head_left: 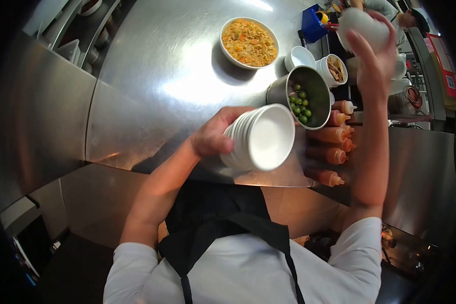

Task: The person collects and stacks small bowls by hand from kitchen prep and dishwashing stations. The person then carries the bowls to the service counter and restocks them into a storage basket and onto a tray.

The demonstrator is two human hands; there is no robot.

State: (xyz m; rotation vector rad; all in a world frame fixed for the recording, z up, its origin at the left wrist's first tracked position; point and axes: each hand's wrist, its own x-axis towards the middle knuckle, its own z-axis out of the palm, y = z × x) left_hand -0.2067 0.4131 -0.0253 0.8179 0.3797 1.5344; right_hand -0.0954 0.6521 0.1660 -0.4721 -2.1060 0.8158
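Observation:
My left hand (213,134) is wrapped round a nested stack of white bowls (272,139), tilted so that the top one's smooth inside faces me. At the upper right my raised right hand (377,63) grips a single white bowl (362,28), smeared by motion. Just beyond the stack stands a steel pot (277,93) with several small green citrus fruits (299,104) in it. Farther back on the steel counter sits a white bowl of an orange-yellow, rice-like dish (250,42).
Squeeze bottles (334,135) with orange and red sauces line the right side. A white tub of brown strips (334,70), another white container (299,58) and a blue box (314,24) stand behind the pot. Another person (405,20) is at the upper right. The steel counter (147,91) extends left.

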